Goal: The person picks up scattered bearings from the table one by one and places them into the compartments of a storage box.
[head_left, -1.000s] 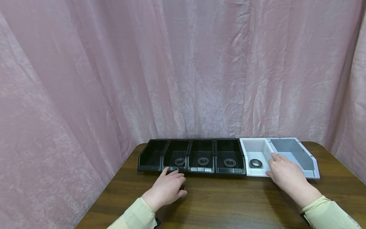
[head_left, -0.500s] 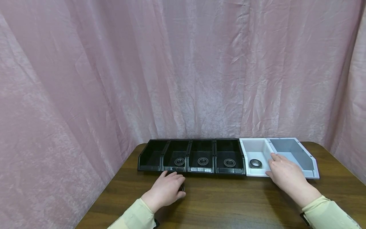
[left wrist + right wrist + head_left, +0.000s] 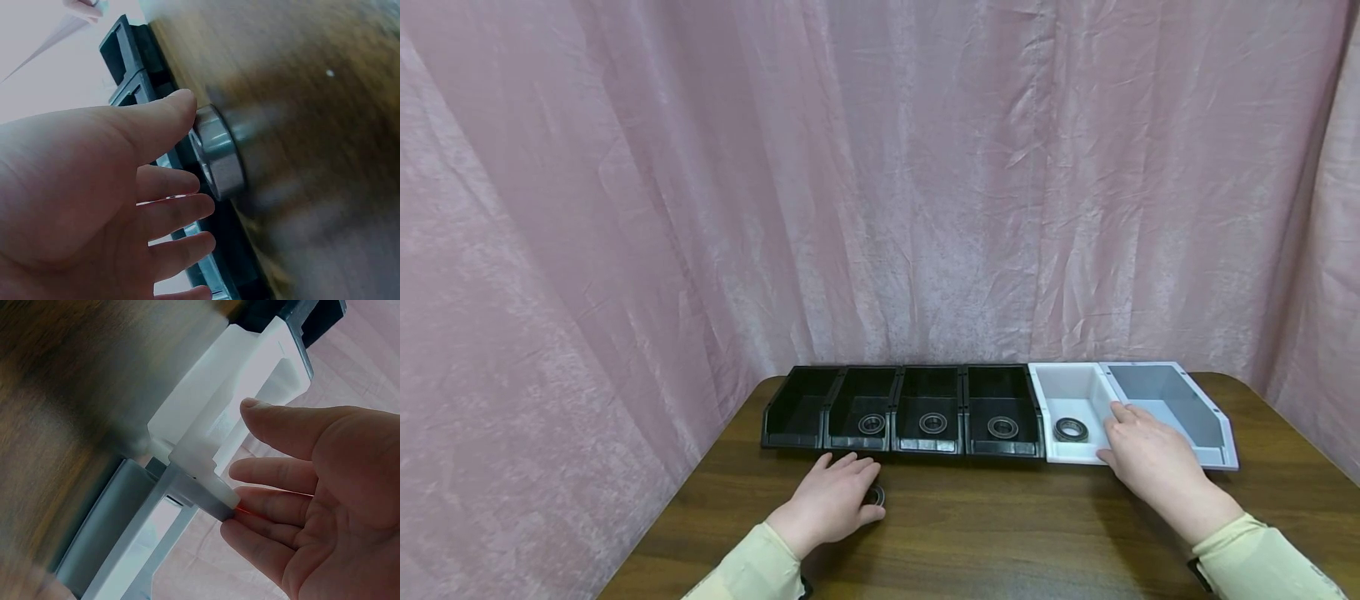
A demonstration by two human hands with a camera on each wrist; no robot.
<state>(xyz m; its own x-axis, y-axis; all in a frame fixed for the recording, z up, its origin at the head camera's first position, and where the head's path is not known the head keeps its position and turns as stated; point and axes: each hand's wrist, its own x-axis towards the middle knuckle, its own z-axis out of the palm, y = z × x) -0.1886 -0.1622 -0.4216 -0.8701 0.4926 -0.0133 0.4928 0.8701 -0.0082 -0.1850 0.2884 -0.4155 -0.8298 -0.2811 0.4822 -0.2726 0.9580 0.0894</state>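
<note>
My left hand [image 3: 831, 504] is in front of the black bins, its fingers loosely bent. Beside its thumb a bearing [image 3: 226, 164], a metal ring, lies flat on the table; in the left wrist view the thumb tip is right at its top edge, while the fingers stand apart from it. In the head view part of that bearing is hidden behind the hand. My right hand [image 3: 1153, 450] lies over the wall between the white bin [image 3: 1048, 450] and the grey bin [image 3: 1217, 456]. Its relaxed fingertips [image 3: 230, 531] reach that wall and pinch nothing.
Several black bins stand in a row left of the white one. Three hold a bearing each: the second bin [image 3: 857, 443], the third bin [image 3: 928, 445] and the rightmost black bin [image 3: 1003, 446]. Another bearing [image 3: 1071, 438] is in the white bin. Pink curtains [image 3: 887, 183] hang behind the table [image 3: 985, 533].
My left hand has come down from the front edge of the black bins and drawn slightly left, its fingers loosening, so more of the bearing on the table shows. The right hand stays still.
</note>
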